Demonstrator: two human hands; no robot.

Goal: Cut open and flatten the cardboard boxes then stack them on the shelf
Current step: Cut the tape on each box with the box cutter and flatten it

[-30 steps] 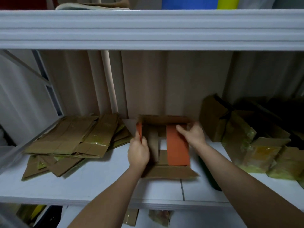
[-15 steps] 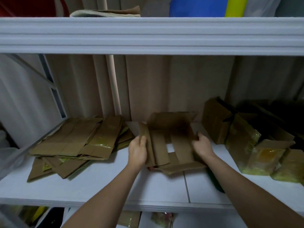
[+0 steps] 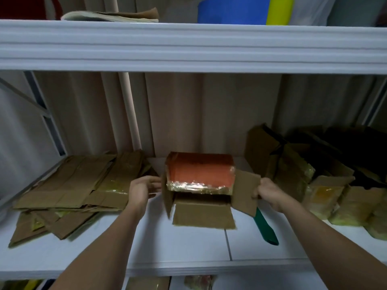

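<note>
Spreading the box between two hands

Sitting mid-shelf (image 3: 272, 254), the cardboard box (image 3: 200, 174) has its orange, tape-edged panel up and facing the person, its long axis running left to right across the shelf. It lies directly between the hands, so neither arm has to reach across. The right hand (image 3: 269, 190) has its fingers curled round the edge of the right-side flap (image 3: 246, 191), which is swung outward. The left hand (image 3: 143, 189) is beside the box's left wall with fingers extended toward it; whether they touch the cardboard or stop just short cannot be told. A lower flap (image 3: 202, 213) lies flat on the shelf toward the person.

The flattened cardboard pile (image 3: 73, 185) lies to the left, just beyond the left hand, so that hand is nearer the stacking spot. A green-handled tool (image 3: 265, 227), probably the cutter, rests on the shelf under the right wrist. Uncut boxes (image 3: 293, 170) crowd the right end. Collapsing this box probably calls for pulling its sides apart along that left-right axis, then sliding it leftward.
</note>
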